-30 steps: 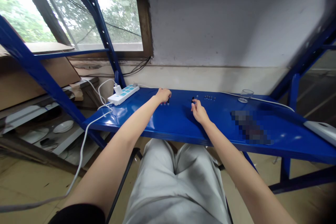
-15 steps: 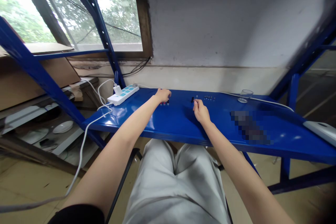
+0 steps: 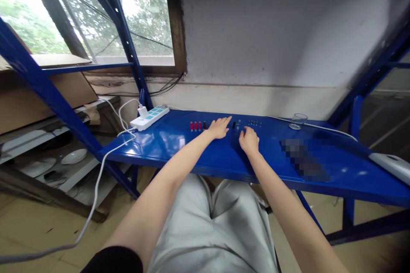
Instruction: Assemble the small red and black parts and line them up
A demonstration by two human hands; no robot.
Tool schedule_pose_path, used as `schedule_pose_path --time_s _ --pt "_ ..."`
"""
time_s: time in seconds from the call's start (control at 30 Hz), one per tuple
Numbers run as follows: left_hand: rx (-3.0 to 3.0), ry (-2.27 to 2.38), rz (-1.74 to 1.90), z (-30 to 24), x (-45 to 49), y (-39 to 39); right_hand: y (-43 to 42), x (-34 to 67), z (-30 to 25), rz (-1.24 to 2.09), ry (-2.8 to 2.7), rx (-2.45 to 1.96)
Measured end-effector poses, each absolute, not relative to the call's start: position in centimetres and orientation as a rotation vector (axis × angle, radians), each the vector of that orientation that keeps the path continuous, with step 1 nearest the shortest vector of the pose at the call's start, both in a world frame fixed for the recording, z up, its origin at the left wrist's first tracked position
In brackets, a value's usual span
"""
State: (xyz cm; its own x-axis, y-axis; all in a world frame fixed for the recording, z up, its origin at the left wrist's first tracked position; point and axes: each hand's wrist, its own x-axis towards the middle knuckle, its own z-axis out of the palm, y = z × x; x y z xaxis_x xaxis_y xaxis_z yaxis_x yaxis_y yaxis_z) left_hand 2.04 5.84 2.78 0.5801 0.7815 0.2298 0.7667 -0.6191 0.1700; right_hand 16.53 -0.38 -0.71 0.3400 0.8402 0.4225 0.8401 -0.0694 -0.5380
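1. We extend our left hand [image 3: 220,128] flat-fingered, grip released, near the black piece [image 3: 234,125] on the glossy blue table [image 3: 153,147].
2. We curl our right hand [image 3: 250,140] beside that piece; we cannot tell whether it grips anything.
3. We have red cylinders [image 3: 195,126] and small parts [image 3: 254,123] in separate rows, probably for easy reach.
4. We face a grey wall [image 3: 256,30] beside a window [image 3: 150,21].
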Motion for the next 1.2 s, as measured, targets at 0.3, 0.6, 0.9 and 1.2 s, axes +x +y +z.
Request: schedule_pose_path --time_s 0.3,0.6,0.9,1.2 --pt "2.647 1.5 0.48 0.4 6.3 6.4 0.1 16.8 -1.3 0.033 -1.543 -1.903" --pt "2.744 1.591 0.783 0.8 6.1 6.3 0.4 16.5 -1.3 0.093 -1.657 -1.948" --pt "2.038 1.419 1.367 -0.3 2.5 3.7 1.7 16.4 -1.9 0.155 -1.766 -2.041" --pt "2.065 1.324 1.544 -0.4 0.7 1.9 3.1 16.6 -2.0 0.167 -1.828 -2.072"
